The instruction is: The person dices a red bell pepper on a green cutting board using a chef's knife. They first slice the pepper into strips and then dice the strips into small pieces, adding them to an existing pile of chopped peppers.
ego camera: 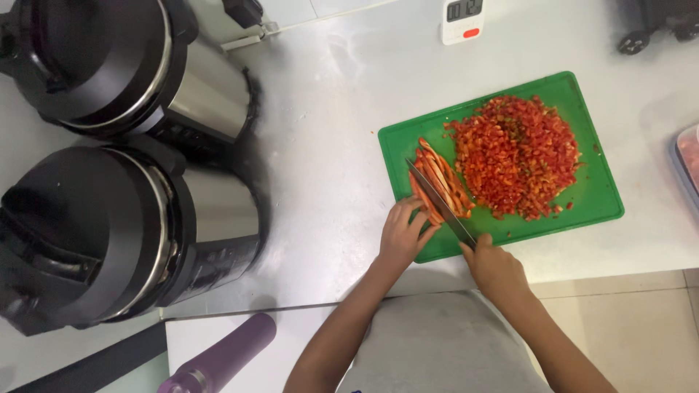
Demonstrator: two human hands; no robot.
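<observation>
A green cutting board [593, 182] lies on the steel counter. On it is a big heap of diced red pepper [518, 154], and to its left several long red pepper strips [439, 175] lie side by side. My left hand [403, 234] presses its fingertips on the near ends of the strips. My right hand [496, 269] grips the handle of a knife [437, 200], whose blade lies across the strips, slanting up to the left.
Two large black-and-steel cooker pots [124, 218] [127, 69] stand on the left. A white digital timer [463, 18] sits at the back edge. A purple bottle [226, 356] lies at the bottom left. A container's edge [686, 164] shows at the right.
</observation>
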